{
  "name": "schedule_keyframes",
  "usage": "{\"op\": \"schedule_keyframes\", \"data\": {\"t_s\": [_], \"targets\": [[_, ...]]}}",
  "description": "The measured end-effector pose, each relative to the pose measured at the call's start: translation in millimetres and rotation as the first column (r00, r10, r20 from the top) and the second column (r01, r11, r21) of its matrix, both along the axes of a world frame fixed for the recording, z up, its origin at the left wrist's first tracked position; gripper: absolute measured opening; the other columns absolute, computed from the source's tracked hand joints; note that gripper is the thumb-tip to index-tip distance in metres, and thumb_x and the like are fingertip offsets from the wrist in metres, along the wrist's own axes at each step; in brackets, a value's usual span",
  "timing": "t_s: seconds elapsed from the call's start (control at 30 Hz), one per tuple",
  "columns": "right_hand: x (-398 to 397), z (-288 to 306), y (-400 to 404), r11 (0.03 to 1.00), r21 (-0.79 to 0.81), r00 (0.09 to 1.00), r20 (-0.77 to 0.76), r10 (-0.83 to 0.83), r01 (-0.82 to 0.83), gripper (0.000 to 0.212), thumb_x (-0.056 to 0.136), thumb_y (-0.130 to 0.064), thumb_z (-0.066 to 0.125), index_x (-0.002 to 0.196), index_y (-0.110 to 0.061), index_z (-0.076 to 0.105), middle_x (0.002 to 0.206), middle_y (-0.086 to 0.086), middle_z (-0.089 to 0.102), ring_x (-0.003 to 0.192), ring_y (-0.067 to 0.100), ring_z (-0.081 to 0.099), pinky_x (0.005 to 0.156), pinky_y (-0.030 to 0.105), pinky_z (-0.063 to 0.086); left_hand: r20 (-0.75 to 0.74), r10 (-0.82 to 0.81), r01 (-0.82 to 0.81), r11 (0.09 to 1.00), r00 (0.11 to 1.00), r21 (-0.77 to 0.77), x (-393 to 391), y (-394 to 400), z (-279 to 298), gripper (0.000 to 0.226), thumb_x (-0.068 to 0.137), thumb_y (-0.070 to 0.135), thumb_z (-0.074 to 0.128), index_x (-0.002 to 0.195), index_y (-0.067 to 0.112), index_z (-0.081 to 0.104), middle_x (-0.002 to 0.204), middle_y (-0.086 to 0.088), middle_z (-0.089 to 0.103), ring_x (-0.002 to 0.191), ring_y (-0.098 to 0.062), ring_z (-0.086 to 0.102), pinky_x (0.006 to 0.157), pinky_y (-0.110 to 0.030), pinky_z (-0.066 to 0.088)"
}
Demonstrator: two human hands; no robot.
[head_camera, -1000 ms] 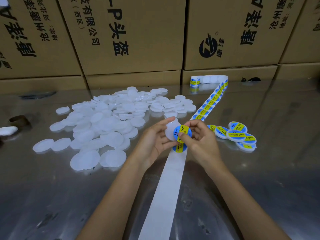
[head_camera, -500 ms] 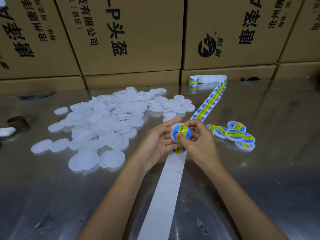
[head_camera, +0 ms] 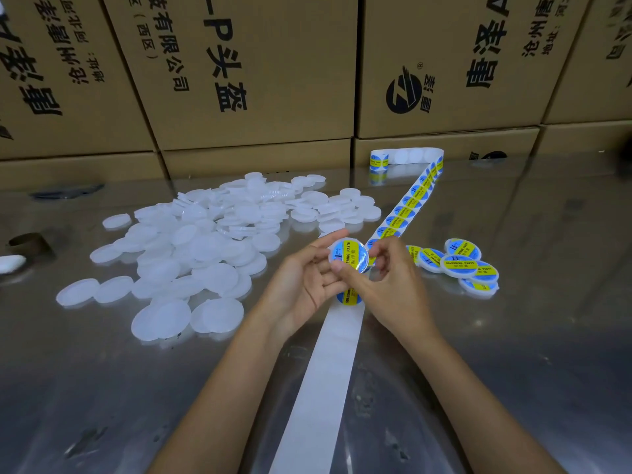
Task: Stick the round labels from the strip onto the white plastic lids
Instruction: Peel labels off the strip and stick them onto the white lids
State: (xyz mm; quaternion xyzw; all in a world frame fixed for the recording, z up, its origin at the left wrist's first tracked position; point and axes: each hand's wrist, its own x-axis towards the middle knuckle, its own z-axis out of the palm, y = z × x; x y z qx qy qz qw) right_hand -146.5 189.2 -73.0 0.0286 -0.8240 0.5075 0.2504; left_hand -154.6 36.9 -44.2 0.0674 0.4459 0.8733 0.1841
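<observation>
A labelled lid is held above the table at the centre, cupped in the curled fingers of the left hand. The label is pressed by the right hand, whose thumb lies on its near edge, above the strip.

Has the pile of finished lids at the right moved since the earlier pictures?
No. The finished lids lie at the same place beside the label strip, right of both hands.

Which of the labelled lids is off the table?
The round white plastic lid with the blue-yellow label, held between both hands; the other labelled lids lie piled on the table.
</observation>
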Motion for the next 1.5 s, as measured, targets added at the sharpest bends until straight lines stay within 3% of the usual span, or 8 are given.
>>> {"op": "schedule_keyframes", "data": {"t_s": [0.3, 0.53, 0.63, 0.8, 0.97, 1.2, 1.27, 1.5], "targets": [[-0.1, -4.0, 6.9, 0.949, 0.270, 0.987, -0.063, -0.150, 0.161, 0.055, 0.088, -0.071, 0.045, 0.063, -0.024, 0.032, 0.051, -0.003, 0.040, 0.055, 0.015, 0.045, 0.045, 0.029, 0.031, -0.047, -0.028, 0.021, 0.990, 0.998, -0.141, 2.2, 3.5, -1.9, 0.037, 0.100, 0.008, 0.041, 0.129, 0.012, 0.064, 0.120, -0.016, 0.071, 0.104, -0.030, 0.072, 0.081, -0.037, 0.061], [-3.6, -3.6, 11.7, 0.965, 0.230, 0.991, -0.089, -0.105, 0.123, 0.043, 0.101, -0.043, 0.044, 0.076, -0.011, 0.060, 0.056, 0.001, 0.052, 0.060, 0.029, 0.051, 0.055, 0.044, 0.045, -0.191, 0.053, -0.114, 0.938, 0.980, -0.327, 3.5, 7.0, -8.6, 0.033, 0.091, -0.002, 0.063, 0.121, 0.013, 0.068, 0.109, -0.017, 0.074, 0.097, -0.032, 0.073, 0.075, -0.032, 0.061], [-1.8, -4.5, 11.0, 0.988, 0.155, 0.999, -0.051, -0.009, 0.017, 0.046, 0.098, -0.057, 0.039, 0.075, -0.020, 0.054, 0.056, -0.002, 0.053, 0.058, 0.019, 0.050, 0.056, 0.041, 0.045, -0.189, 0.175, -0.226, 0.928, 0.966, -0.297, 3.9, 7.6, -7.3, 0.030, 0.088, -0.004, 0.069, 0.115, 0.008, 0.064, 0.100, -0.019, 0.075, 0.087, -0.029, 0.075, 0.071, -0.032, 0.061], [0.7, -7.7, 2.0, 0.940, 0.338, 0.997, 0.069, 0.033, -0.054, 0.057, 0.076, -0.088, 0.036, 0.069, -0.031, 0.041, 0.068, -0.020, 0.056, 0.064, 0.005, 0.054, 0.051, 0.029, 0.033, -0.201, 0.351, -0.397, 0.876, 0.914, -0.275, 4.1, 6.2, -4.3, 0.024, 0.086, 0.004, 0.075, 0.106, 0.003, 0.061, 0.085, -0.016, 0.076, 0.074, -0.023, 0.074, 0.062, -0.028, 0.060], [-0.2, -8.8, 3.7, 0.945, 0.322, 0.999, -0.001, 0.054, -0.051, 0.048, 0.092, -0.070, 0.036, 0.064, -0.031, 0.039, 0.059, -0.010, 0.052, 0.058, 0.012, 0.051, 0.049, 0.030, 0.028, -0.217, 0.329, -0.380, 0.888, 0.919, -0.259, 5.2, 6.6, -2.4, 0.021, 0.088, 0.012, 0.074, 0.100, 0.000, 0.061, 0.094, -0.018, 0.076, 0.080, -0.028, 0.075, 0.061, -0.031, 0.061], [-4.3, -8.2, 7.2, 0.967, 0.251, 0.999, -0.011, -0.034, 0.036, 0.060, 0.095, -0.063, 0.023, 0.076, -0.020, 0.060, 0.060, 0.001, 0.058, 0.065, 0.027, 0.058, 0.057, 0.039, 0.046, -0.253, 0.080, -0.158, 0.939, 0.964, -0.306, 4.7, 5.3, -5.5, 0.035, 0.093, 0.000, 0.065, 0.126, 0.012, 0.062, 0.110, -0.014, 0.074, 0.099, -0.027, 0.073, 0.079, -0.031, 0.061], [-5.7, -9.8, 8.5, 0.967, 0.246, 0.997, -0.041, -0.059, 0.067, 0.050, 0.101, -0.054, 0.028, 0.064, -0.028, 0.049, 0.055, -0.004, 0.052, 0.063, 0.027, 0.056, 0.055, 0.037, 0.041, -0.298, 0.030, -0.141, 0.923, 0.954, -0.359, 4.2, 4.7, -6.3, 0.043, 0.090, -0.001, 0.069, 0.129, 0.016, 0.063, 0.113, -0.013, 0.074, 0.101, -0.029, 0.073, 0.081, -0.032, 0.061], [-3.2, -6.0, 5.2, 0.990, 0.079, 0.993, -0.015, 0.115, -0.114, 0.044, 0.098, -0.060, 0.033, 0.061, -0.040, 0.045, 0.052, -0.011, 0.049, 0.053, 0.010, 0.044, 0.054, 0.031, 0.033, -0.249, 0.204, -0.284, 0.892, 0.947, -0.351, 6.2, 2.8, -2.8, 0.039, 0.078, 0.003, 0.083, 0.105, 0.006, 0.055, 0.093, -0.019, 0.076, 0.084, -0.034, 0.076, 0.065, -0.031, 0.062]]}}
